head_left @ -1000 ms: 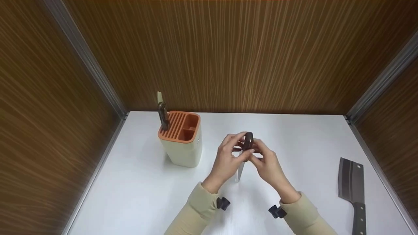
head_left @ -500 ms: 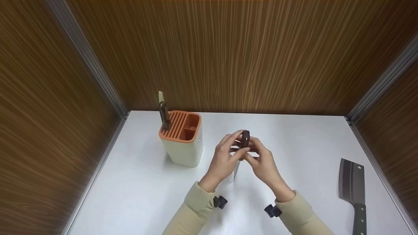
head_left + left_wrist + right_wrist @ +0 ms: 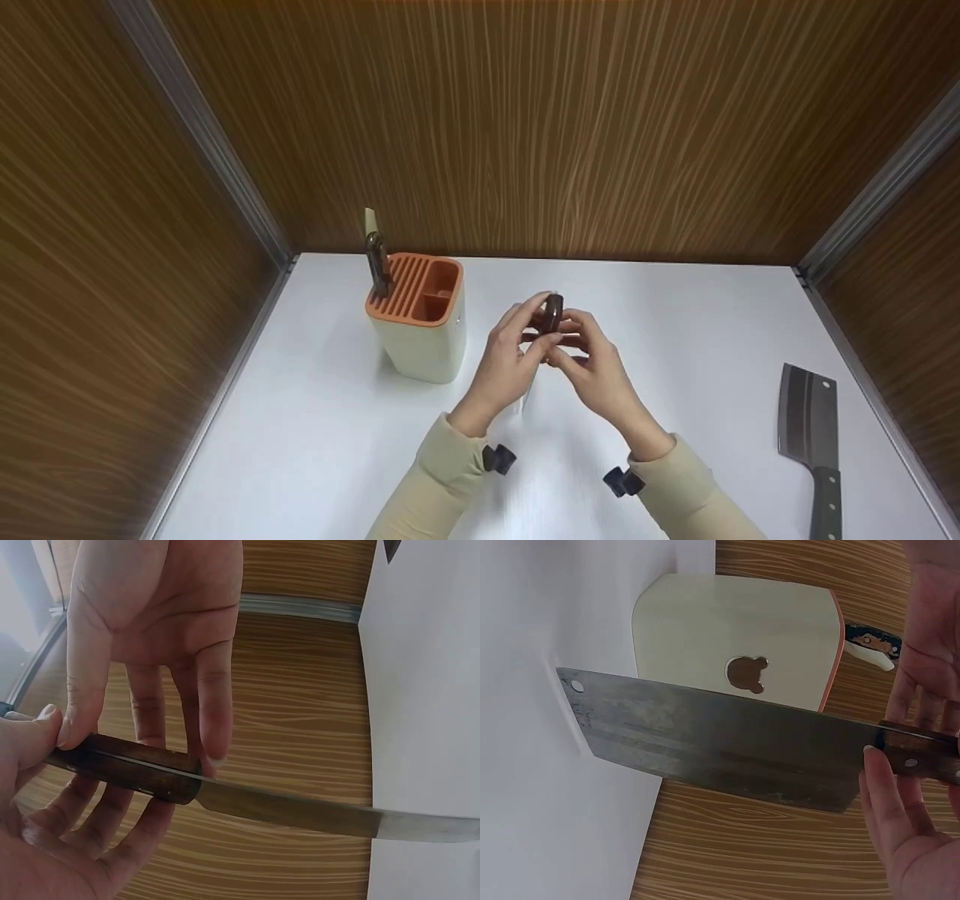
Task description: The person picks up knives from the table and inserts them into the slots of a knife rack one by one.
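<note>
Left hand [image 3: 507, 371] and right hand [image 3: 602, 375] — bent fingers pinch cleaver handle [image 3: 553, 312].

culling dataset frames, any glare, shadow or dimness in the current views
Head: table bright, soft shadows between the sleeves and at the foot of the knife block; left wrist: washed-out glare in the top left corner; right wrist: duller light, the held cleaver without strong glare.
</note>
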Demonstrator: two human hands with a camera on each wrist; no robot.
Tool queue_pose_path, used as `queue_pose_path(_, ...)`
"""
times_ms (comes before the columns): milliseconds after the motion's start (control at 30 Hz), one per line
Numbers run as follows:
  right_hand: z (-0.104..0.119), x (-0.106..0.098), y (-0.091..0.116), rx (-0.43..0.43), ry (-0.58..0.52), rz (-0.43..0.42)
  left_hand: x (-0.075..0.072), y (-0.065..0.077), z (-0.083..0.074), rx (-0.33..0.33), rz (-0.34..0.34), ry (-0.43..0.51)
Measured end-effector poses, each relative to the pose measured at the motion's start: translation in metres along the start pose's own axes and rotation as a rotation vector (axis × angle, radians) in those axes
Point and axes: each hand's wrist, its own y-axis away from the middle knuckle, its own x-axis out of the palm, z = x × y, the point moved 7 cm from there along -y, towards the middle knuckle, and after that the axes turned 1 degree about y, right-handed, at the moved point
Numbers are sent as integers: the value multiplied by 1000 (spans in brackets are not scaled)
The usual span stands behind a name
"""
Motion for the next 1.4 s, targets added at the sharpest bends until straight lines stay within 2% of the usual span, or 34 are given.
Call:
queue_pose_path(267, -4, 1, -1, 5, -39, 6, -12, -4, -2, -12, 2, -20)
queue_pose_path(633, -11, 3, -3, 43, -27, 42, -47, -19, -16, -29, -19, -39)
queue_pose_path(867, -8, 12, -11, 23, -57, 108, -73, -30, -31, -21, -59, -47)
queue_pose_path(1133, 1, 26, -23, -2, -72, 189, -101, -43, -50, 43, -99, -41)
queue_pose_path(1400, 8, 38, -32, -17, -83, 221, -124, -55, -69, 120, -116, -64)
